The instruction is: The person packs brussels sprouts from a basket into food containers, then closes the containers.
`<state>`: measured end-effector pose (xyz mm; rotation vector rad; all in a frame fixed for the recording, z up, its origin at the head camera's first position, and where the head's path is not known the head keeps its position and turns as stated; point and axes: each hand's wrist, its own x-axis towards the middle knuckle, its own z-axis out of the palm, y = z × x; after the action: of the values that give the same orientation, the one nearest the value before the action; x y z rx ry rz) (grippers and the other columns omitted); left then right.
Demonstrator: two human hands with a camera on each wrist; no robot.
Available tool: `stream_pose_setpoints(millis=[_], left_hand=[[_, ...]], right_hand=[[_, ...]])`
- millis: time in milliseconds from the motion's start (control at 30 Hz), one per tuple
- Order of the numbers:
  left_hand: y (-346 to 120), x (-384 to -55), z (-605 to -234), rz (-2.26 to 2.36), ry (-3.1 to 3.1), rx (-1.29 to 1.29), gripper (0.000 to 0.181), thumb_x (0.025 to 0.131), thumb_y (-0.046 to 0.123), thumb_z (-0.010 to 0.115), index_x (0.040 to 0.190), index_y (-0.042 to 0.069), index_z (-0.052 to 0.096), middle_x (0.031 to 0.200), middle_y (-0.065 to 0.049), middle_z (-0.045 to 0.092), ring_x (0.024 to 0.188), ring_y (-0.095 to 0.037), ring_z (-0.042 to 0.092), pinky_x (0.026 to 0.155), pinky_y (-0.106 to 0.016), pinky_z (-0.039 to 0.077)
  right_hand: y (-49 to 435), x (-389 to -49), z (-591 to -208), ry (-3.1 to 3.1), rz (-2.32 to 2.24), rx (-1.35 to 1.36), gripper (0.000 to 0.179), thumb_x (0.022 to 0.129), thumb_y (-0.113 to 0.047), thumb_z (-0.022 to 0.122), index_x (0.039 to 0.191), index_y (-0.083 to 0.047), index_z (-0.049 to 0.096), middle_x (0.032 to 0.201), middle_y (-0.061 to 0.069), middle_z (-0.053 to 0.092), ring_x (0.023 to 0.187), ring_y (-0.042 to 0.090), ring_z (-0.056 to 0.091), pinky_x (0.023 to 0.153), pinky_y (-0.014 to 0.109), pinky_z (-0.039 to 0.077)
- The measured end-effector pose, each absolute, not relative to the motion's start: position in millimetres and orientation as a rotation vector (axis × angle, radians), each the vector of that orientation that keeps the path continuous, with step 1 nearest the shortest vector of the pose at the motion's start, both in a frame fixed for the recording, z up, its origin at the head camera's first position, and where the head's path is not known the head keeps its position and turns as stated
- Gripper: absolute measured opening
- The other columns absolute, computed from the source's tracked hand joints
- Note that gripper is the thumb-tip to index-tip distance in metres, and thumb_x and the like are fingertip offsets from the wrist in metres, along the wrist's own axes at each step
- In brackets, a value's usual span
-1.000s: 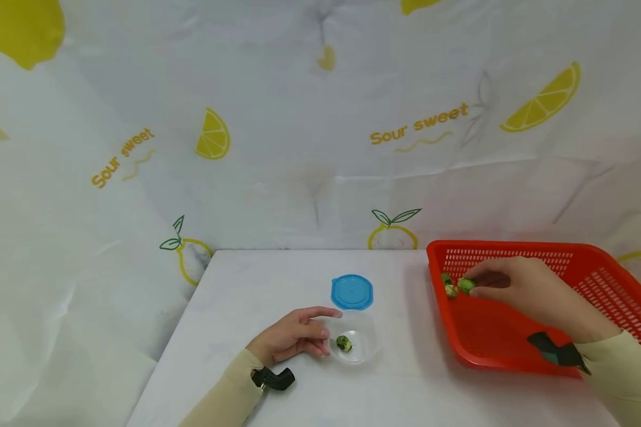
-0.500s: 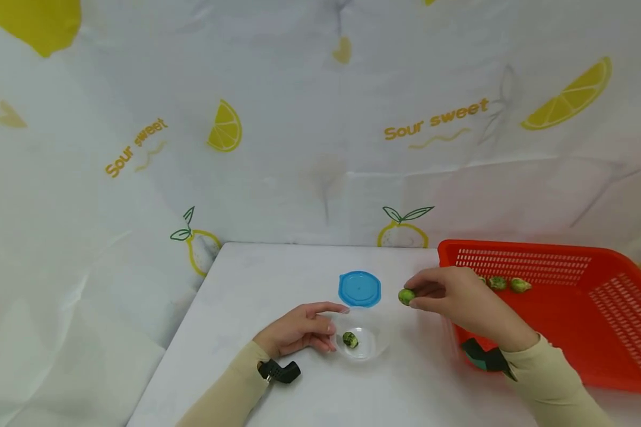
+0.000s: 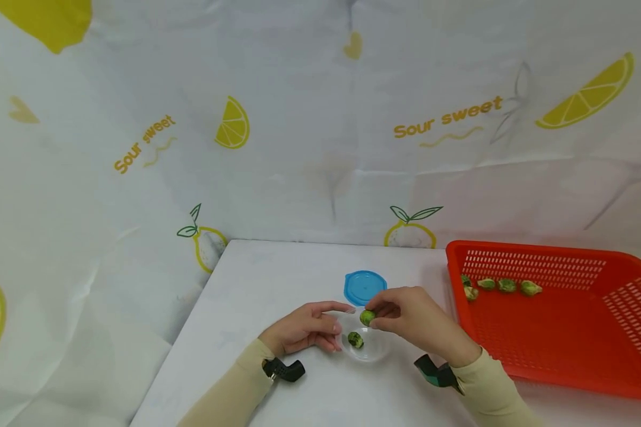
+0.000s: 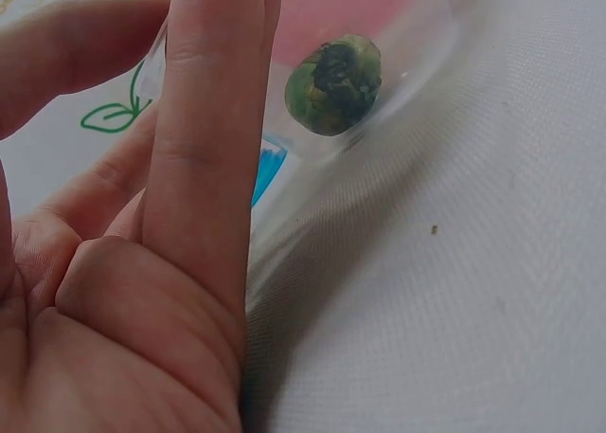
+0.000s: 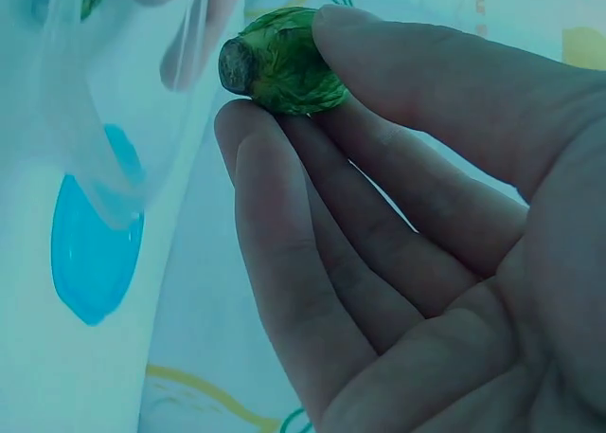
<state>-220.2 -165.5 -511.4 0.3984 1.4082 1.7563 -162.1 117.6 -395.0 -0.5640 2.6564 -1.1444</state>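
Note:
My left hand (image 3: 308,328) holds the left side of a clear plastic bowl (image 3: 380,351), its index finger reaching along the far rim. Inside lies one Brussels sprout (image 3: 355,339), dark green in the left wrist view (image 4: 333,84). Over the bowl's right side, my right hand (image 3: 413,317) pinches a second Brussels sprout (image 3: 367,318) between thumb and fingertips. That sprout's brown cut stem end shows in the right wrist view (image 5: 284,62). Just behind the bowl a blue lid (image 3: 364,287) lies flat on the table.
On the right stands a red perforated basket (image 3: 555,350), with several Brussels sprouts (image 3: 507,285) along its back and left walls. White cloth printed with lemons hangs behind the white table (image 3: 267,279).
My right hand has lifted a Brussels sprout out of the red basket and carried it left to the bowl. The left hand stays at the bowl. The head view has shifted slightly.

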Motion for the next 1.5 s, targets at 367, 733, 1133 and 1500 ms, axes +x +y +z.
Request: stream_pose_setpoints(millis=[367,733,1133,1500], left_hand=[[-164,-221,-508,1.753,1.398,0.411,0.059,0.102,0.008,0.069,0.159,0.012,0.052,0.09,-0.001,0.079,0.083,-0.014,0.08,0.08,-0.029,0.069],[-168,-220,-509,1.766,1.408,0.409,0.057,0.103,0.004,0.066,0.158,0.011,0.052,0.09,-0.002,0.079,0.083,-0.015,0.08,0.079,-0.028,0.069],[-166,-218,-509,1.76,1.398,0.39,0.058,0.103,0.006,0.067,0.158,0.012,0.052,0.09,-0.002,0.079,0.083,-0.015,0.08,0.079,-0.029,0.069],[-166,-219,-510,1.771,1.385,0.43,0.06,0.101,0.008,0.07,0.158,0.01,0.052,0.09,-0.002,0.08,0.083,-0.015,0.08,0.078,-0.03,0.069]], right_hand=[[99,-157,-409,2.583,-1.139,-0.624,0.017,0.093,-0.014,0.086,0.109,-0.013,0.081,0.097,-0.007,0.078,0.088,0.008,0.072,0.079,0.021,0.065],[92,-157,-413,2.595,-1.088,-0.707,0.015,0.093,-0.011,0.085,0.108,-0.01,0.082,0.094,-0.008,0.078,0.085,0.007,0.071,0.078,0.019,0.064],[88,-154,-419,2.545,-1.089,-0.64,0.014,0.093,-0.011,0.084,0.107,-0.01,0.082,0.094,-0.006,0.078,0.086,0.012,0.071,0.079,0.032,0.069],[86,-155,-423,2.529,-1.076,-0.635,0.015,0.092,-0.011,0.086,0.106,-0.007,0.083,0.091,-0.005,0.078,0.084,0.014,0.07,0.078,0.034,0.069]])
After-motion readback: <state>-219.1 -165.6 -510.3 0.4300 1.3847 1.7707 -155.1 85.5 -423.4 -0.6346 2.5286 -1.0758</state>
